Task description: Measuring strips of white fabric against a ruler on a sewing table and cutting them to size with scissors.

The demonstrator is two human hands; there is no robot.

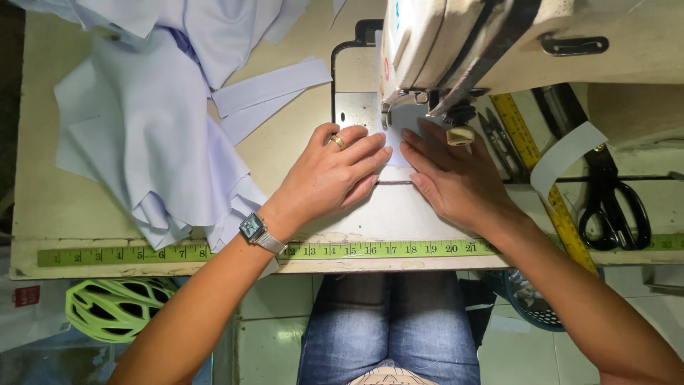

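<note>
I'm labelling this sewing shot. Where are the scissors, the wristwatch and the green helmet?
scissors point(611, 207): head view, on the black handles.
wristwatch point(251, 227): head view, on the square face.
green helmet point(114, 306): head view, on the shell.

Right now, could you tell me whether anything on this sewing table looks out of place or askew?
Nothing is damaged or spilled. The pale fabric pile lies crumpled at the table's left, and a yellow tape measure runs askew under the scissors. Both hands lie flat on the small piece by the needle.
</note>
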